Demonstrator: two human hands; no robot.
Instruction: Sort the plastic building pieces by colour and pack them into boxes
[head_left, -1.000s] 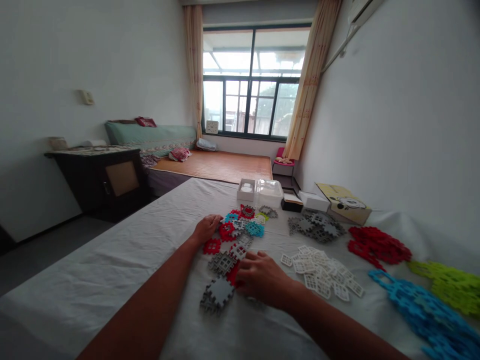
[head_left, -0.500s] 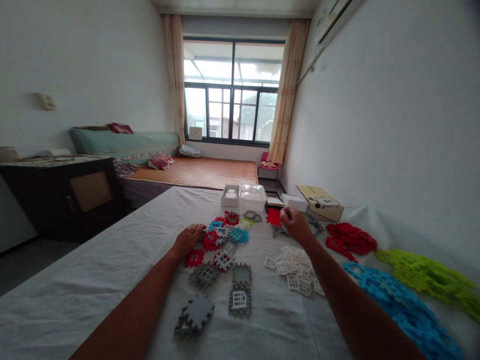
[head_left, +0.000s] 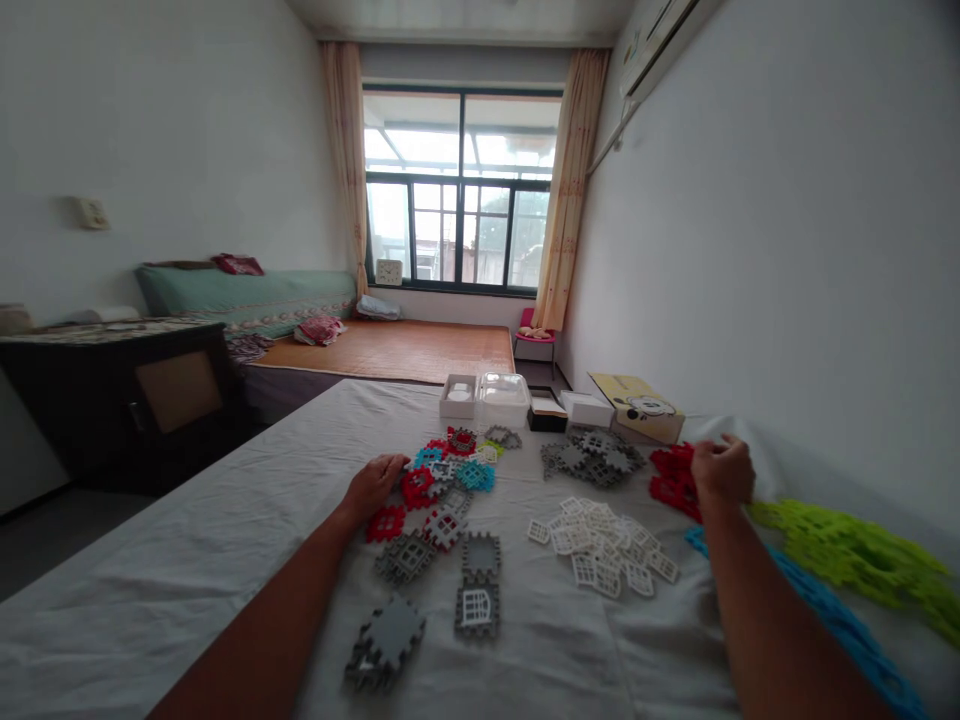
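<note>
My left hand (head_left: 377, 486) rests at the left edge of a mixed heap of interlocking plastic pieces, its fingers bent together; whatever lies under the fingertips is hidden. The heap holds a red piece (head_left: 418, 487), a blue piece (head_left: 475, 475) and grey ones. At the right, my right hand (head_left: 724, 470) is over the pile of red interlocking pieces (head_left: 673, 472), fingers curled in. I cannot make out what these fingers hold, and the hand covers part of the pile. White window-shaped pieces (head_left: 592, 540) lie between my two arms.
Grey pieces (head_left: 592, 458) are heaped before several open boxes and a yellow box (head_left: 641, 408). Lime-green pieces (head_left: 855, 550) and blue pieces (head_left: 832, 610) lie at the right. Nearer me are grey square pieces (head_left: 480, 555) and a small grey stack (head_left: 386, 640).
My right hand has moved right, from above the grey heap with a red piece to the red pile. That piece no longer shows separately. The left hand stays at the mixed heap.
</note>
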